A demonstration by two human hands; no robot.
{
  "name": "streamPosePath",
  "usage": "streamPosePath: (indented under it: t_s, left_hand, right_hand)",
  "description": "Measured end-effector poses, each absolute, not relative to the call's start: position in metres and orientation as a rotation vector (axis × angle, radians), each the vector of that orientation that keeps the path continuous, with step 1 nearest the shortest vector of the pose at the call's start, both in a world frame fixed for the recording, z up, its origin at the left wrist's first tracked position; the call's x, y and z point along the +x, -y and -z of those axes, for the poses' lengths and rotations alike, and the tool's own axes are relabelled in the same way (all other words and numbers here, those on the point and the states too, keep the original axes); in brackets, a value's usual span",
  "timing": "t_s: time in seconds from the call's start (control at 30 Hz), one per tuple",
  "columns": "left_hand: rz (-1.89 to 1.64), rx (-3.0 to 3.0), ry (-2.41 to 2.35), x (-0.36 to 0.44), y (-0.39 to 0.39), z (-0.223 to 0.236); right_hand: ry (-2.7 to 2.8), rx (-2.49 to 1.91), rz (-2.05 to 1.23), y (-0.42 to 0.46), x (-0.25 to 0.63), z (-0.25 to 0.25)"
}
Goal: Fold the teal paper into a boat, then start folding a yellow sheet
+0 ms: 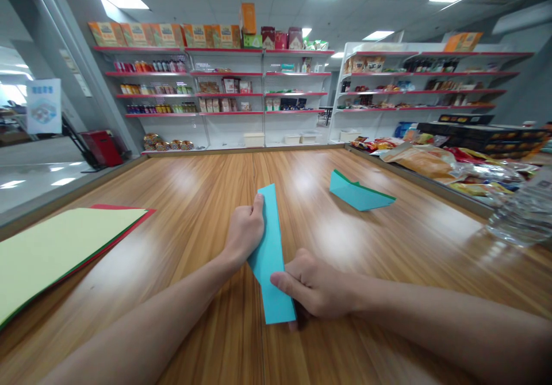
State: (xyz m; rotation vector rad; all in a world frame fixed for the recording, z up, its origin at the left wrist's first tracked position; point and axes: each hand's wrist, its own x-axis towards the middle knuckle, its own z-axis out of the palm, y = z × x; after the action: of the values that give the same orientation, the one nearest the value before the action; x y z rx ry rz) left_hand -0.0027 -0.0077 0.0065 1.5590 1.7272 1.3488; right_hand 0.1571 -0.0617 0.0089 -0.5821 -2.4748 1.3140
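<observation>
A folded sheet of light blue paper (272,247) is held just above the table, its long strip running away from me. My left hand (245,227) grips its far left edge, thumb on top and fingers curled beneath. Lower down, my right hand (308,284) pinches the near right edge, the thumb lying across the face and a fingertip showing under the bottom end. A slanted flap sticks out on the strip's left side. Farther right stands a folded paper boat (360,192), light blue with a green upper edge; neither hand touches it.
On the left lies a stack of coloured paper (64,247), pale yellow over green and red. A clear plastic bottle (521,212) is at the right edge. Snack packets (457,166) and black boxes (483,137) line the far right. Stocked shelves (228,91) stand beyond the wooden table (181,327).
</observation>
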Motion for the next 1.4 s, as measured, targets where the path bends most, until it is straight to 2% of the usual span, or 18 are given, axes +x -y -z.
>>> streamPosePath:
  t_s: [0.17,0.33,0.47,0.73,1.03,1.23,1.4]
  left_hand:
    - [-1.345,1.562,-1.697,-0.001,0.008,-0.004]
    - [-1.332,1.559,-1.700,-0.003,0.008,-0.006]
    - [-1.339,1.565,-1.683,-0.002,0.008,-0.006]
    - [-1.418,1.504,-1.759,-0.013,0.000,-0.006]
    - [-1.388,1.475,-1.673,-0.010,0.001,-0.003]
    - [-1.424,1.663,-1.686,-0.002,0.011,-0.007]
    - [-1.255,1.737,-1.553,0.011,0.020,-0.009]
  right_hand:
    - [2.524,-0.522,-1.198,0.062,0.158,-0.011]
    - [2.538,-0.525,-1.326,0.062,0.159,-0.013]
    - [2.537,-0.491,-1.281,0.063,0.160,-0.012]
    - [2.483,-0.663,-1.409,0.064,0.157,-0.006]
    - [2.537,-0.514,-1.440,0.067,0.157,-0.012]
    - [2.188,-0.940,-1.277,0.058,0.153,-0.003]
    - [2.116,-0.796,-1.346,0.052,0.158,0.005]
